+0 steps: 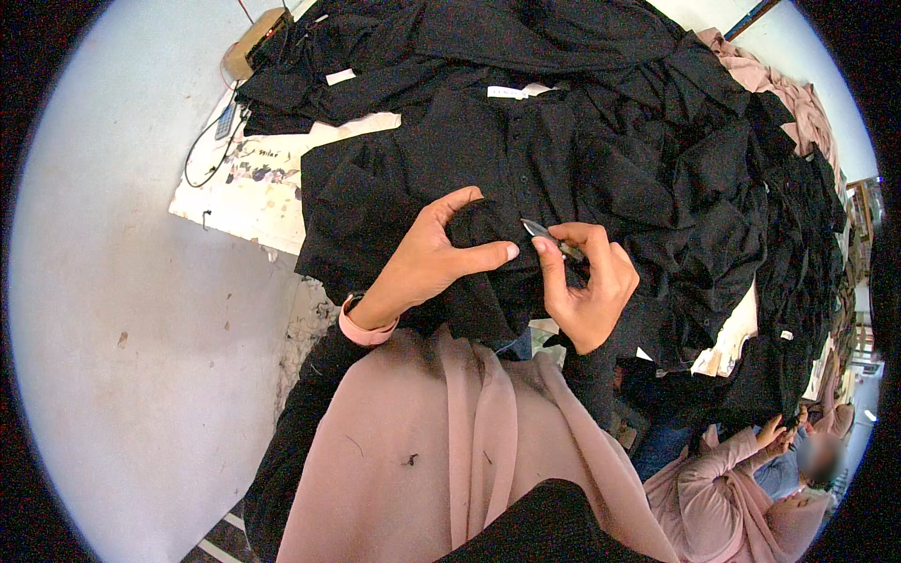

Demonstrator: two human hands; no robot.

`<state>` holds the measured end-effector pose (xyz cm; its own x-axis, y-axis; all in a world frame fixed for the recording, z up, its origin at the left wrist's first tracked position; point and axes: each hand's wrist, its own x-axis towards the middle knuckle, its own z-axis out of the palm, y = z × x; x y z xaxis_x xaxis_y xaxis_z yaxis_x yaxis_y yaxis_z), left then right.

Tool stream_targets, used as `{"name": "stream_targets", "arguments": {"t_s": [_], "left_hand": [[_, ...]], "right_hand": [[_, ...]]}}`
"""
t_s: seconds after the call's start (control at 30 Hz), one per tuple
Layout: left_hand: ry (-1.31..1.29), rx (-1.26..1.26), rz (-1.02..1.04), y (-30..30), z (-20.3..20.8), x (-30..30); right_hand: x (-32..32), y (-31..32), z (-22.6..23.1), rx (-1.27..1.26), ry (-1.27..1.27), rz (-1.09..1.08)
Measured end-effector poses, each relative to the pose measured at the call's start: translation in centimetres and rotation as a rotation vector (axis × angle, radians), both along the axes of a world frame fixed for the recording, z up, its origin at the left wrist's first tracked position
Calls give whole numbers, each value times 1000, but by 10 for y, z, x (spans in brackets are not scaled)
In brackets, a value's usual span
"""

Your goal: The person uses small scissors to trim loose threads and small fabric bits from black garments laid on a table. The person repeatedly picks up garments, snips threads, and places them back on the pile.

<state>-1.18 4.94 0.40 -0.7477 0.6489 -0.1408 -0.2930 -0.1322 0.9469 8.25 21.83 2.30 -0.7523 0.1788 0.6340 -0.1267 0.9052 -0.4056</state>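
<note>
A black button-front garment point(375, 188) lies spread in front of me, with a placket of small buttons and a white label point(507, 92) at its neck. My left hand point(422, 258) is closed on a fold of its black cloth, thumb on top and fingers partly hidden beneath. In my right hand point(596, 281) are small thread snips point(536, 229), pinched between thumb and fingers. Their pointed metal blades show just right of my left thumb, close to the cloth; whether they touch it I cannot tell.
More black garments point(450, 38) are heaped at the far side and right. Pink cloth point(770, 80) lies at the far right. A stained white table point(253, 188) shows at left, with a cable and a brown box point(258, 42). Another person point(723, 497) sits at lower right.
</note>
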Motion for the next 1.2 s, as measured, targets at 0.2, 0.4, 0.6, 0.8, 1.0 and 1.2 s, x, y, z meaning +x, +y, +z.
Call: {"name": "stream_targets", "arguments": {"t_s": [0.2, 0.4, 0.6, 0.8, 1.0, 1.2], "left_hand": [[93, -99, 112, 3, -7, -1], [-190, 320, 44, 7, -13, 3], [354, -206, 227, 7, -23, 12], [114, -69, 209, 9, -26, 12], [-276, 341, 113, 9, -20, 16], [-542, 706, 125, 8, -27, 17]], "right_hand": [[0, -7, -3, -381, 122, 21], [12, -1, -6, -660, -302, 107], [3, 8, -12, -491, -94, -179], [11, -1, -3, -266, 32, 369], [15, -2, -15, -10, 41, 406], [17, -4, -24, -226, -130, 522]]}}
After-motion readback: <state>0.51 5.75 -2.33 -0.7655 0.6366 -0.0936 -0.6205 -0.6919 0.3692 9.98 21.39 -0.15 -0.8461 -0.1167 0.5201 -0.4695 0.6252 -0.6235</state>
